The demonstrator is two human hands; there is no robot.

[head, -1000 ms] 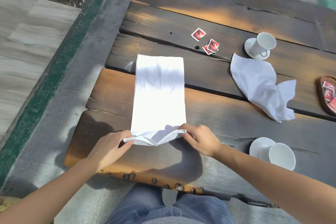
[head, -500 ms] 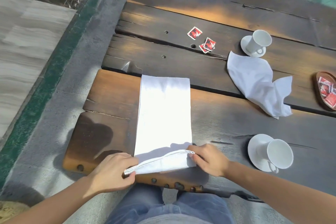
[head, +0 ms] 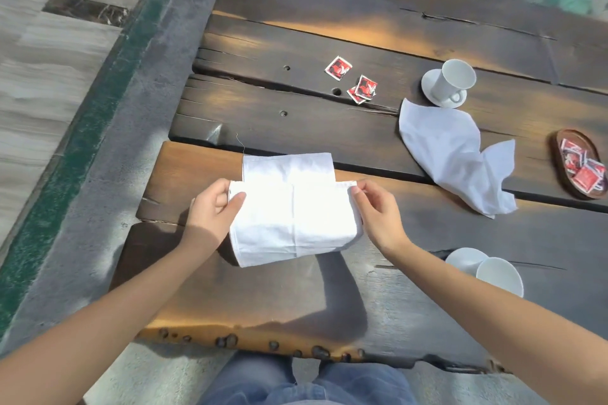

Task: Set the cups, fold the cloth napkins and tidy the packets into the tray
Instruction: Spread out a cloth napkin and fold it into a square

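A white cloth napkin (head: pixel 292 207) lies half folded on the wooden table, its near end doubled over toward the far end. My left hand (head: pixel 214 210) pinches the folded end's left corner and my right hand (head: pixel 375 207) pinches its right corner. A second napkin (head: pixel 454 154) lies crumpled to the right. Three red packets (head: pixel 357 84) lie loose on the far planks. The oval wooden tray (head: pixel 559 161) at the right edge holds several red packets. One white cup (head: pixel 452 80) lies tipped on its saucer beyond the crumpled napkin; another cup (head: pixel 498 274) lies on its saucer near my right forearm.
The dark plank table (head: pixel 329 289) ends at a studded front edge close to my knees. Its left edge drops to a grey concrete strip (head: pixel 131 108) with tiled floor beyond.
Both hands have lifted the napkin's near end from the table's front edge and carried it away from me, folding it over the far part. The napkin now looks about half as long.
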